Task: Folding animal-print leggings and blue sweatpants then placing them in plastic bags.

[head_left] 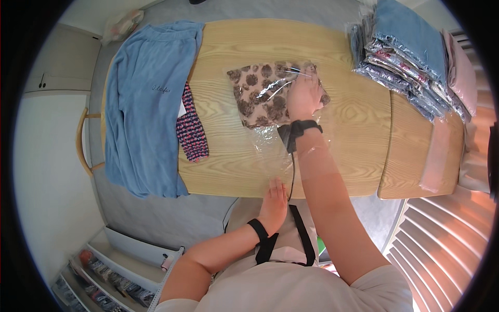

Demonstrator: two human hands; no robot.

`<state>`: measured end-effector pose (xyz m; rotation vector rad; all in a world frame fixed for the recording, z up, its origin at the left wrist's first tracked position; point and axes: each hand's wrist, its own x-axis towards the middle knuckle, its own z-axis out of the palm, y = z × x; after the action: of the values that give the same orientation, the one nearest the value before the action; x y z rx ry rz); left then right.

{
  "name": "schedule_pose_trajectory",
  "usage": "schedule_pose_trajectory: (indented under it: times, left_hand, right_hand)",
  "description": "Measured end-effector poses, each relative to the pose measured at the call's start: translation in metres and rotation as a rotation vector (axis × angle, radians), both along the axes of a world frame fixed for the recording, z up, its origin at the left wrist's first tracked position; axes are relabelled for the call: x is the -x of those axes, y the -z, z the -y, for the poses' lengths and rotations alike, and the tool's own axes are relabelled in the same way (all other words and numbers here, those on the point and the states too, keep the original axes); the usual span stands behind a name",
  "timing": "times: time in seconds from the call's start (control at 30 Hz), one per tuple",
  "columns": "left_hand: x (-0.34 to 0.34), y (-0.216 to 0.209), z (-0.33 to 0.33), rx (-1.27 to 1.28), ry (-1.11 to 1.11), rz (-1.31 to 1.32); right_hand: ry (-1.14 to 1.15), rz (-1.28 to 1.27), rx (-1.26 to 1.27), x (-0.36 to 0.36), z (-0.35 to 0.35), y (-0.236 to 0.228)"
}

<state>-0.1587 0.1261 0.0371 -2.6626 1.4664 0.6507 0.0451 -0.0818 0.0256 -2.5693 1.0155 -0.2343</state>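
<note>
A folded pink fleece garment (254, 99) with dark brown spots lies on the wooden table, in a clear plastic bag (270, 151) whose loose end reaches toward me. My right hand (305, 96) rests on the garment's right part with its fingers stretched out; whether it is inside the bag or on top, I cannot tell. At the table's near edge, my left hand (274, 200) has its fingers straight and close together by the bag's near end. Its thumb is hidden. Both wrists wear black bands.
Blue fleece trousers (143, 114) drape over the table's left end, partly covering a pink-and-navy patterned piece (192, 132). A stack of bagged garments (405, 57) stands at the far right. A wooden chair (83, 140) is at left, and a white drawer unit (122, 260) at lower left.
</note>
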Motion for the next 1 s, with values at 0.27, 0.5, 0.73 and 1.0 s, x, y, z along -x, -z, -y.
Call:
schedule_pose_trajectory:
  times: [0.27,0.5,0.73,1.0]
  left_hand:
    - [-0.004,-0.008,0.002,-0.144,0.108,0.117]
    - [0.002,0.003,-0.007,-0.234,0.075,0.038]
    - [-0.072,-0.034,-0.066,0.186,0.139,-0.641]
    - [-0.15,-0.016,-0.06,0.744,-0.782,-0.272]
  right_hand:
    - [0.007,-0.215,0.103,-0.014,0.014,0.026]
    - [-0.112,-0.092,0.204,0.052,-0.015,0.015]
    - [-0.835,-0.389,-0.707,0.231,-0.051,-0.077]
    - [0.156,0.138,-0.909,0.218,0.053,-0.055]
